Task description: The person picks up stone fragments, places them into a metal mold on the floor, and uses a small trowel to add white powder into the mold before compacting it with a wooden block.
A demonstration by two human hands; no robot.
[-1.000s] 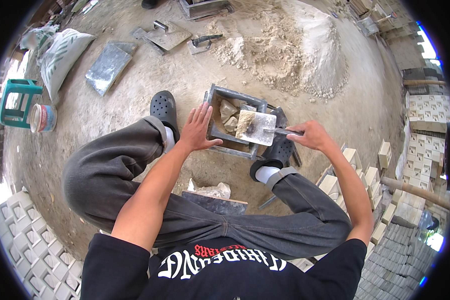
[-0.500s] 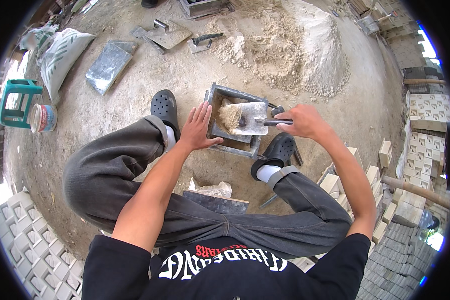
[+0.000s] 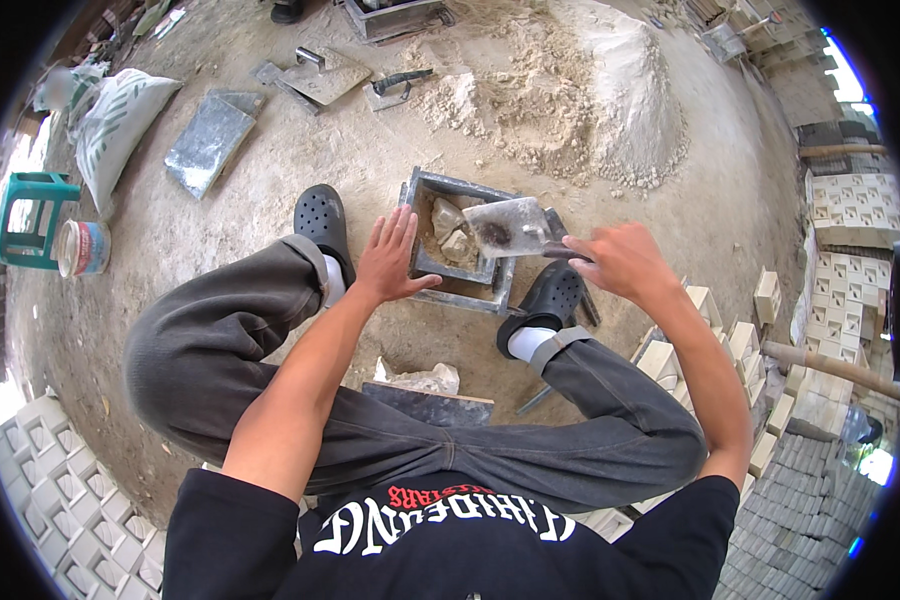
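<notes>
Nearest, at lower centre, one dark flat board (image 3: 432, 407) lies between the legs, one pale crumpled lump (image 3: 417, 377) just beyond its edge. In the middle of the frame sits one grey rectangular box-shaped mould (image 3: 470, 302), two larger pale chunks (image 3: 447, 217) visible inside. The left hand (image 3: 386, 260) has its grip open, fingers spread against the mould's left side. The right hand (image 3: 625, 262) has its grip closed around the dark handle of one square-bladed metal trowel (image 3: 510, 228), its blade over the mould's right part. Two black perforated clogs (image 3: 320, 215) flank the mould. At left stand one white tub with a coloured label (image 3: 88, 248) and one teal plastic stool (image 3: 42, 181). Upper left hold two overlapping grey flat plates (image 3: 208, 145) and one white sack with green marks (image 3: 120, 135). Farther, at upper right of centre, rises one pale powder heap (image 3: 630, 100); at the top edge, one second grey box (image 3: 400, 22).
</notes>
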